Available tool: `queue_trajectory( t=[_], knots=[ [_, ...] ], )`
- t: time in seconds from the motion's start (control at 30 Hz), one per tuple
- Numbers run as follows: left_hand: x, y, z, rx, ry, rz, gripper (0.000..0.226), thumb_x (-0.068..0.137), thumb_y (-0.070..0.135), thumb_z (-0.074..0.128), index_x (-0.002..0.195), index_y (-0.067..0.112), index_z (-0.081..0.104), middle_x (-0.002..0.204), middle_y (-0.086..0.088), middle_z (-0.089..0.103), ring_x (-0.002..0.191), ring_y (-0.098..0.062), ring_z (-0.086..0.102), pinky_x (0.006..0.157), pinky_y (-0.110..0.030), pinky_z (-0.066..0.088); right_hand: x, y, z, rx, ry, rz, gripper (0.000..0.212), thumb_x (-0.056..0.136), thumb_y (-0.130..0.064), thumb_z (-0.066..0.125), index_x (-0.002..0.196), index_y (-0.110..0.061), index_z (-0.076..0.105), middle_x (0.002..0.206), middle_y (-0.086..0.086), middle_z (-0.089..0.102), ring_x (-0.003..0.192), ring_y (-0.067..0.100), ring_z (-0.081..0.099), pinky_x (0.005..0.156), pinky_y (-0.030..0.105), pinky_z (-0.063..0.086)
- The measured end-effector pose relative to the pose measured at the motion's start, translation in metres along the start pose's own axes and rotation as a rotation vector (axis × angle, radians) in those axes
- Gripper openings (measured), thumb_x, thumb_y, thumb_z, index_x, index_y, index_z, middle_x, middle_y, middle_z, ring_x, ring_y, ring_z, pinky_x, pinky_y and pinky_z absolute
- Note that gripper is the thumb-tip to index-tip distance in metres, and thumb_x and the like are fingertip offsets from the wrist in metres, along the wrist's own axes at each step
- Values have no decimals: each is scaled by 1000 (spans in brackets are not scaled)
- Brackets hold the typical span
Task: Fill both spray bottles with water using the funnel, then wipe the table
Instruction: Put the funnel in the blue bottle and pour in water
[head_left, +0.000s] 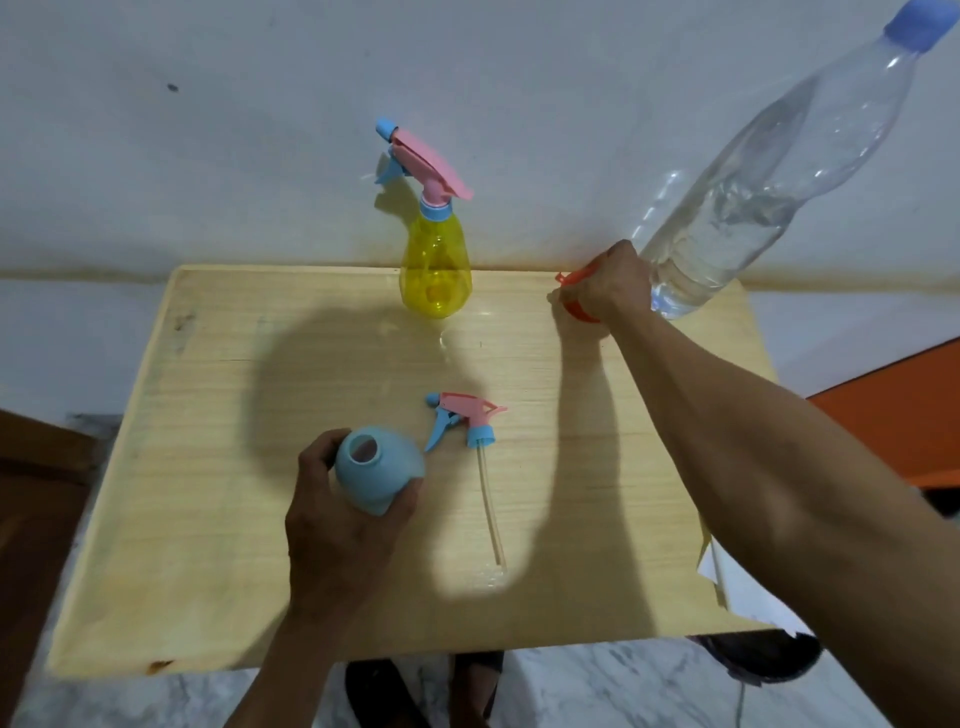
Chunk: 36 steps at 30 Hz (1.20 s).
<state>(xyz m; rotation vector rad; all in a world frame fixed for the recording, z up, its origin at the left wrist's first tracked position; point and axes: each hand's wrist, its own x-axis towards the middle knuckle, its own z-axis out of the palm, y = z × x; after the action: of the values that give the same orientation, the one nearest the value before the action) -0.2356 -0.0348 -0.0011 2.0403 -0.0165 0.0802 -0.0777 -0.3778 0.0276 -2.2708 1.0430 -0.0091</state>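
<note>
Nearest, the left hand (345, 512) grips the open blue spray bottle (376, 469) on the table (208, 519); its sprayer head (465, 418) lies beside. At the far edge stands the yellow spray bottle (435, 265); near the far right corner, the right hand (605, 286) grasps the orange funnel (574, 301) beside the water bottle (769, 182).

You have one view, from your head: it looks steeply down and forward, close over the desk (218, 415) toward the wall (208, 156).

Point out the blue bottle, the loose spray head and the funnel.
blue spray bottle (378, 470): head view, on its body below the open neck.
loose spray head (464, 415): head view, on its pink top.
orange funnel (575, 310): head view, on its rim.
</note>
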Motion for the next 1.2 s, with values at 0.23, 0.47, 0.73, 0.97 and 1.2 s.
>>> queue_trajectory(
  t=[0.23,0.47,0.73,0.97,1.2],
  knots=[
    [1,0,1,30,6,22,81,61,18,95,127,25,47,120,10,57,104,3,52,80,-23,48,9,1,-2,-153,-90,-55,97,49,-33,100,129,-7,52,129,16,56,117,34,58,94,44,56],
    [2,4,0,48,11,29,81,61,17,95,124,30,45,118,9,57,104,1,53,79,-26,49,-5,10,-15,68,-128,-107,87,64,-30,95,135,-7,50,124,8,59,111,25,58,89,37,55],
    [3,17,-6,58,-42,-61,79,63,22,95,121,34,43,112,17,55,99,-3,54,73,-16,45,-78,0,-42,1094,-599,28,70,87,-10,76,149,-16,44,126,16,61,98,27,73,84,45,62],
    [6,30,-9,76,-62,-132,76,61,25,95,119,32,46,107,25,54,90,0,56,68,-11,43,-133,-23,-35,1292,-965,7,35,84,-10,65,118,-4,66,103,11,64,85,22,68,85,32,59],
    [13,29,-16,96,-86,-125,71,58,25,97,111,32,50,102,19,63,91,7,62,62,-6,45,-146,-5,9,1003,-1103,92,14,92,3,61,105,5,67,98,18,69,86,24,73,83,32,62]
  ],
)
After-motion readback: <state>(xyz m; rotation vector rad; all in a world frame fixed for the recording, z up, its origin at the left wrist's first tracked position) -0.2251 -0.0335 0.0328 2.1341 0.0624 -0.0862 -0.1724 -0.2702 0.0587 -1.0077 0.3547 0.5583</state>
